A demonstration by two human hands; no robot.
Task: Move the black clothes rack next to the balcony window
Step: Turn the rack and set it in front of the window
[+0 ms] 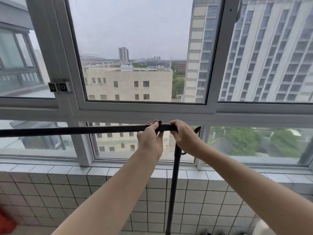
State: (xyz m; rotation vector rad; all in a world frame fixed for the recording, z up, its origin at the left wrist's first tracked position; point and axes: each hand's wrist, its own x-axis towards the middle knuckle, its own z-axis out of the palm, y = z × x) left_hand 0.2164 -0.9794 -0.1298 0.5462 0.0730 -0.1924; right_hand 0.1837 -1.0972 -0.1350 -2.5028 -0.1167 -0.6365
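The black clothes rack (pixel 72 130) stands right in front of the balcony window (pixel 135 106). Its thin top bar runs level from the left edge to a joint at centre, where a black upright post (pixel 174 180) drops toward the floor. My left hand (pixel 149 138) is closed around the top bar just left of the joint. My right hand (pixel 183 136) grips the bar's right end above the post. A small black hook sticks out beside the post under my right wrist. The rack's feet are out of view.
A low tiled wall (pixel 67 192) with a tiled sill runs under the window. The white window frame has a double latch (pixel 59 86) at left. Something red (pixel 6 223) shows at the bottom left corner, something pale (pixel 264 228) at the bottom right.
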